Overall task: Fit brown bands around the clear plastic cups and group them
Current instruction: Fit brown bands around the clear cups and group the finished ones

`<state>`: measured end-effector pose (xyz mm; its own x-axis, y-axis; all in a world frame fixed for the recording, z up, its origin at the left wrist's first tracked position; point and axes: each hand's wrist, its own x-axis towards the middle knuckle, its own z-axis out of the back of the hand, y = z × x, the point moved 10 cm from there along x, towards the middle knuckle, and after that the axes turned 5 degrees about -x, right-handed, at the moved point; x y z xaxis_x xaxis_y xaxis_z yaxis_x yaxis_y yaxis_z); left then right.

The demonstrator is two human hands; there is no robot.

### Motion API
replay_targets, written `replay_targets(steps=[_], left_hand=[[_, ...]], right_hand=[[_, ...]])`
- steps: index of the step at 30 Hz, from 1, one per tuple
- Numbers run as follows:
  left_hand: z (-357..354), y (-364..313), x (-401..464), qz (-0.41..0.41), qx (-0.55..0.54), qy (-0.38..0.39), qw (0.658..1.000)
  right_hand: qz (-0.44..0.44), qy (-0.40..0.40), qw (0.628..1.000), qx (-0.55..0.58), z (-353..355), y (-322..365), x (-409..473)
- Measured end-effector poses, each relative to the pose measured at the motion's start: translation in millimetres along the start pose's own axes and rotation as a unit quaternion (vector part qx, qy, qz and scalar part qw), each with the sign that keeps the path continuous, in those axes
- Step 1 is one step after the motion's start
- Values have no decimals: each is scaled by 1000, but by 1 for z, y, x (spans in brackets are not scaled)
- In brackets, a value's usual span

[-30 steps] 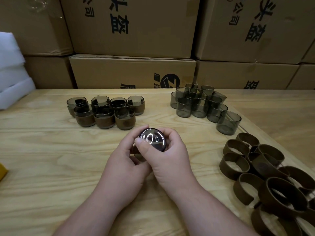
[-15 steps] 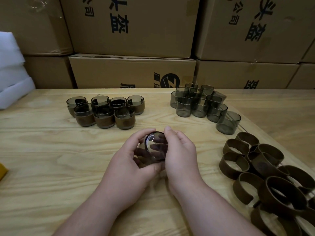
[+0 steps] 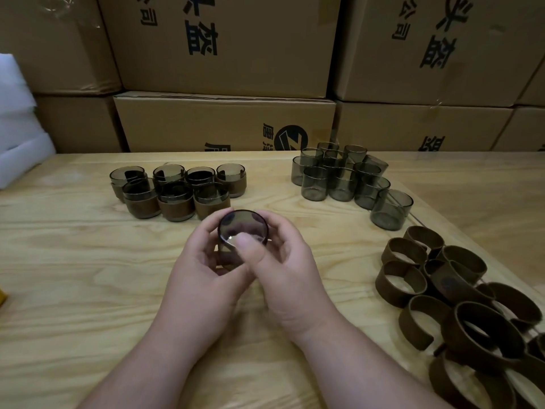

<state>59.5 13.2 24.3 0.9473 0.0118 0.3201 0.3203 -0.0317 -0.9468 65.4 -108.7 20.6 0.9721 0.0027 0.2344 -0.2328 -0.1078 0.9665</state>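
Cup [image 3: 242,231] tilted, base toward camera, fingers of both hands [image 3: 203,278] [image 3: 283,276] grasping it.

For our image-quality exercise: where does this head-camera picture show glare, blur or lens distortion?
Head view: a bright glint sits on the held cup; the right hand and left hand look slightly soft; carton edges bow from the wide-angle lens; the loose bands lie in dim light.

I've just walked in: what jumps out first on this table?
Two hands, left hand and right hand, hold a smoky clear cup mid-table. Behind them on the left stands a cluster of banded cups; far right are bare cups, and a heap of loose brown bands lies nearer on the right.
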Motion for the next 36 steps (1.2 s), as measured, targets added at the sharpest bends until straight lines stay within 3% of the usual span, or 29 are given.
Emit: replay_targets(steps=[4,10,17,21,28,32,36], left_hand=[[-5,6,-2,9,27,28,999],[-13,0,-4,-6,21,57,998],[-4,-2,-4,17,-69,33,997],[2,-3,-3,19,-124,-2,992],[9,-14,-4,-41,-31,-40,998],[15,-23,-4,-77,-22,-59,995],[18,-23,-6,-65,-32,-81,994]], right_hand=[[0,-12,999,-32,1,-3,-1],[-77,-51,995,32,17,-9,4],[-147,-87,985,29,29,-18,3],[-121,-115,986,-2,32,-18,4],[-97,-45,994,-31,14,-16,2],[-131,-38,990,27,13,-22,4],[-195,18,958,210,-13,-29,-3]])
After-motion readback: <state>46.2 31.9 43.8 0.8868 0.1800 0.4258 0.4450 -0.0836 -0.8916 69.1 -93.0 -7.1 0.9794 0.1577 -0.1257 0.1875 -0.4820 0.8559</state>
